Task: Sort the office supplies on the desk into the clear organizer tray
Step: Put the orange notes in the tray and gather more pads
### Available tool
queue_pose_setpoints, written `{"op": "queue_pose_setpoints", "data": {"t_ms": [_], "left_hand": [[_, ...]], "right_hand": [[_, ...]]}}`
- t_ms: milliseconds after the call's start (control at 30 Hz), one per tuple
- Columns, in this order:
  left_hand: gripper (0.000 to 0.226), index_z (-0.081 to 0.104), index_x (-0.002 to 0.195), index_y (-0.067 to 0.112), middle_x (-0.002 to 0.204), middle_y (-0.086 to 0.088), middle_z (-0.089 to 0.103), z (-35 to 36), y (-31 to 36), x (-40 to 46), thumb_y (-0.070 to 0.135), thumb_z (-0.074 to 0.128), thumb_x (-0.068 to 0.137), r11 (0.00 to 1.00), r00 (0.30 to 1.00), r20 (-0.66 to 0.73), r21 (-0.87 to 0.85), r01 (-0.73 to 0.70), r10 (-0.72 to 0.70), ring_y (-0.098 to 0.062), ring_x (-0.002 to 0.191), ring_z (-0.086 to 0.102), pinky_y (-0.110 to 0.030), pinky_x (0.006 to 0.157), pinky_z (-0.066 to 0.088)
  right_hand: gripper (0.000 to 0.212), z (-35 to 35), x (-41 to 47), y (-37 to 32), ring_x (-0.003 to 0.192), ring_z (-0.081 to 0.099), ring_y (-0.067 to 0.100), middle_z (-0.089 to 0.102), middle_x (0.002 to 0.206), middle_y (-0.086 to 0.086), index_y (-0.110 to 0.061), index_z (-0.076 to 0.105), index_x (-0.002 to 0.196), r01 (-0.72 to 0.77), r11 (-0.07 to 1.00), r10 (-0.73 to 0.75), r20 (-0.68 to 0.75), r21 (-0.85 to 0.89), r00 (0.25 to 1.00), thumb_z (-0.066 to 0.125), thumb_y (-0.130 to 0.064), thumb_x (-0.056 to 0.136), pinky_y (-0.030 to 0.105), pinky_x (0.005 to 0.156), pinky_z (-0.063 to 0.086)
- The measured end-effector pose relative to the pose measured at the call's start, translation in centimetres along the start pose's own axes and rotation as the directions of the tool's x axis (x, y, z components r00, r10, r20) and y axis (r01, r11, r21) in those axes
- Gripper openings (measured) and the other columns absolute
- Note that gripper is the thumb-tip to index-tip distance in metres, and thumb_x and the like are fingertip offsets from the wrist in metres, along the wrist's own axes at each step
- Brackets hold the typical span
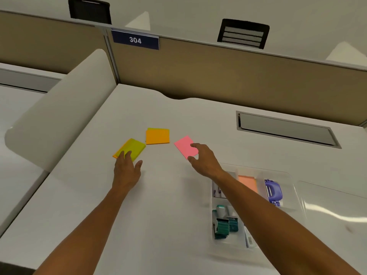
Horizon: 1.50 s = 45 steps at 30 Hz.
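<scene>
**Open desk in the middle, walls at back and left**

The desk [168, 195] is bare between the two arms. At the back the partition [218, 76] closes the way; at left the curved divider [59, 116] does. The tray [294, 187] at right is partly covered by the right forearm.

A single wide-angle head-worn camera looks forward and steeply down across the white counter [178, 195] from its near edge, facing the far tan fabric partition wall [218, 76], both forearms reaching in from below.

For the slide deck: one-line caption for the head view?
Right hand grips pink notepad; left hand reaches yellow pad.
</scene>
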State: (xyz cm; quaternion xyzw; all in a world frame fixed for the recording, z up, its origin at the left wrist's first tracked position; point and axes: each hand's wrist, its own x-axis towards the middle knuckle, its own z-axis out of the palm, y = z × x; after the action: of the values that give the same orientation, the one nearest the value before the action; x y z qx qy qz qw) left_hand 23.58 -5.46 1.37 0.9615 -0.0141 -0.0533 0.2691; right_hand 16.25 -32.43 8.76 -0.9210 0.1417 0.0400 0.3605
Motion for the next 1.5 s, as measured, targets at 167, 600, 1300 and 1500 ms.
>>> {"op": "queue_pose_setpoints", "data": {"t_ms": [167,600,1300,1500], "left_hand": [[0.06,0.037,0.139,-0.005,0.142,-0.029,0.039,-0.5,-0.7,2.2,0.029,0.056,0.094,0.998,1.0,-0.014,0.066,0.013,-0.013,-0.044,0.132,0.035,-0.052,0.11,0.028],[0.049,0.052,0.122,-0.002,0.131,-0.025,0.044,-0.4,0.2,3.9,0.03,0.066,0.086,0.976,0.99,-0.05,0.167,0.137,-0.131,-0.042,0.12,0.039,-0.051,0.096,0.037],[0.063,0.046,0.12,0.003,0.115,-0.02,0.053,-0.9,1.2,-0.2,0.036,0.077,0.076,0.98,0.996,-0.011,0.181,0.087,-0.087,-0.038,0.107,0.049,-0.047,0.082,0.044],[0.041,0.053,0.108,0.005,0.111,-0.016,0.057,-1.0,1.0,-2.7,0.035,0.069,0.084,0.966,0.993,-0.037,0.23,0.117,-0.112,-0.037,0.107,0.048,-0.045,0.081,0.042]], "right_hand": [[0.057,0.5,2.3,-0.4,0.133,0.041,0.025,0.041,0.147,0.009,-0.018,0.039,0.145,-0.047,0.997,0.049,0.037,-0.055,0.998,0.06,-0.026,0.093,0.037,0.107,0.034],[0.064,2.4,6.7,1.6,0.13,0.041,0.036,0.043,0.142,0.016,-0.008,0.032,0.146,-0.181,0.948,0.215,0.106,-0.26,0.971,0.058,-0.026,0.09,0.041,0.106,0.034],[0.081,4.8,3.6,1.3,0.117,0.039,0.035,0.038,0.123,0.016,-0.009,0.037,0.13,-0.055,0.863,0.179,0.204,-0.503,0.962,0.08,-0.043,0.07,0.044,0.087,0.046],[0.07,5.1,0.8,0.4,0.105,0.058,0.036,0.046,0.121,0.018,-0.009,0.033,0.13,-0.07,0.908,0.18,0.235,-0.412,0.955,0.076,-0.028,0.078,0.045,0.086,0.053]]}}
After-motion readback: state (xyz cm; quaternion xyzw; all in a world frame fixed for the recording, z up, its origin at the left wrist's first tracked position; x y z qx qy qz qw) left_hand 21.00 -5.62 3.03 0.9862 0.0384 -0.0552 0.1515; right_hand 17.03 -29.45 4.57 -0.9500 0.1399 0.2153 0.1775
